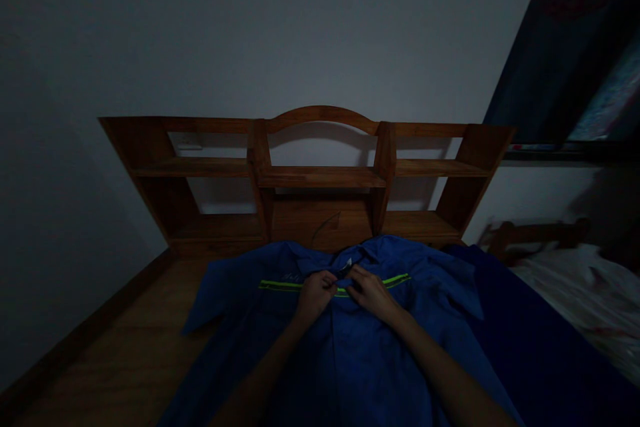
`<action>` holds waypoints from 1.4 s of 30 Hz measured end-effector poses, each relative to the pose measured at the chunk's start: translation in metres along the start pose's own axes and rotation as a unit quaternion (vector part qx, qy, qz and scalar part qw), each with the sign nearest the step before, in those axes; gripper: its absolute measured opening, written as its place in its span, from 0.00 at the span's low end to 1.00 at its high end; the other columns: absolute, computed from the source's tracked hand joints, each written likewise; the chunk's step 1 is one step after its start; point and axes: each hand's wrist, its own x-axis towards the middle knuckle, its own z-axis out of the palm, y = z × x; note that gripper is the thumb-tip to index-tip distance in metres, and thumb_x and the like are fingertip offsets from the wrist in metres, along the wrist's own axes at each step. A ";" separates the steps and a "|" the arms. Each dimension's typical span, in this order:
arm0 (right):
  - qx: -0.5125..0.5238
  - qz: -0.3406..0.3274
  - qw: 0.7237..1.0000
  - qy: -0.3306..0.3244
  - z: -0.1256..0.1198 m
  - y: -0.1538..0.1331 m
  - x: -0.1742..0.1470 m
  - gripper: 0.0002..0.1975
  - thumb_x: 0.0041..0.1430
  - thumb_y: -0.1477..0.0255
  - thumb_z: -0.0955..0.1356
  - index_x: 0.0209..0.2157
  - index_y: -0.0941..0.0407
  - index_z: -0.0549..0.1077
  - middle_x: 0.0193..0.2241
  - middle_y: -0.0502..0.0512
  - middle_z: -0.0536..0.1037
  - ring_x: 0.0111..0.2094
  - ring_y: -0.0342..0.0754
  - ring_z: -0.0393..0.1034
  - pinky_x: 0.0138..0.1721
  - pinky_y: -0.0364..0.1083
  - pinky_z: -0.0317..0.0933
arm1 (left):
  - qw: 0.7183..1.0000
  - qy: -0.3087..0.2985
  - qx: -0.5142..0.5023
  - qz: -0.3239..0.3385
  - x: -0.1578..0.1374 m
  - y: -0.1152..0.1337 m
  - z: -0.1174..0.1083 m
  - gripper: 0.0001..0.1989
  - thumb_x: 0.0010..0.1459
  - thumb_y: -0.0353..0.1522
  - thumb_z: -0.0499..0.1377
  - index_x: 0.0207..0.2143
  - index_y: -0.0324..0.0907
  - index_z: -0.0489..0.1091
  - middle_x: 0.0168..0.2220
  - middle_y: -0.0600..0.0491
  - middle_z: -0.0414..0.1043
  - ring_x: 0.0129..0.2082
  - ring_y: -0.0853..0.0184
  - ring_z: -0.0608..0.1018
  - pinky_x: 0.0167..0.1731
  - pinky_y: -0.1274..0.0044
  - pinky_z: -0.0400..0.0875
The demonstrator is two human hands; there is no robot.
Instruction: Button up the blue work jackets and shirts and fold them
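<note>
A blue short-sleeved shirt (pixel 310 347) lies spread front side up, its collar toward the wooden shelves. A bright yellow-green stripe crosses its chest, with faint lettering above it on the left. My left hand (pixel 317 292) is closed, fingers pinched on the shirt's front opening just below the collar. Close beside it, my right hand (pixel 371 290) pinches the opposite edge of the same opening. Dim light and my fingers hide whether a button is between them. A small white label shows inside the collar.
Behind the shirt stands a wooden shelf unit (pixel 323 177) against a pale wall (pixel 320 27). Bare wooden surface (pixel 135 340) shows at left. A dark blue cloth (pixel 540 353) lies at right, beside white crumpled bedding (pixel 585 293). A dark curtain hangs at upper right.
</note>
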 end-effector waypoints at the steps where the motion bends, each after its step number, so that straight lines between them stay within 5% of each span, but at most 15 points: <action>1: -0.003 0.000 1.000 -0.003 0.001 0.001 0.000 0.09 0.54 0.79 0.65 0.38 0.55 0.69 0.37 0.53 0.70 0.38 0.45 0.67 0.38 0.42 0.60 | 1.000 0.007 0.012 0.011 -0.001 0.000 0.001 0.09 0.47 0.26 0.55 0.32 0.40 0.72 0.29 0.54 0.74 0.30 0.70 0.75 0.31 0.80 0.67; 6: 0.003 0.008 1.000 -0.006 0.005 0.005 0.001 0.09 0.54 0.78 0.66 0.38 0.55 0.70 0.36 0.52 0.71 0.38 0.45 0.67 0.39 0.42 0.59 | 0.996 0.029 0.049 0.065 -0.004 0.003 0.004 0.09 0.47 0.25 0.55 0.32 0.41 0.71 0.29 0.55 0.73 0.28 0.71 0.74 0.32 0.80 0.67; 21: 0.074 0.021 0.997 0.012 0.007 0.009 0.004 0.06 0.53 0.77 0.67 0.35 0.56 0.71 0.35 0.52 0.72 0.38 0.45 0.67 0.40 0.42 0.59 | 0.998 0.025 0.012 0.050 -0.004 0.002 0.005 0.07 0.49 0.24 0.55 0.30 0.40 0.70 0.29 0.53 0.73 0.30 0.69 0.75 0.32 0.79 0.68; 42: 0.113 0.042 0.992 0.039 0.012 0.009 0.002 0.10 0.53 0.75 0.67 0.39 0.54 0.69 0.37 0.50 0.74 0.40 0.46 0.68 0.42 0.44 0.59 | 0.991 0.007 0.014 0.132 -0.005 0.004 -0.002 0.08 0.53 0.26 0.53 0.35 0.42 0.69 0.34 0.54 0.72 0.34 0.70 0.75 0.36 0.80 0.69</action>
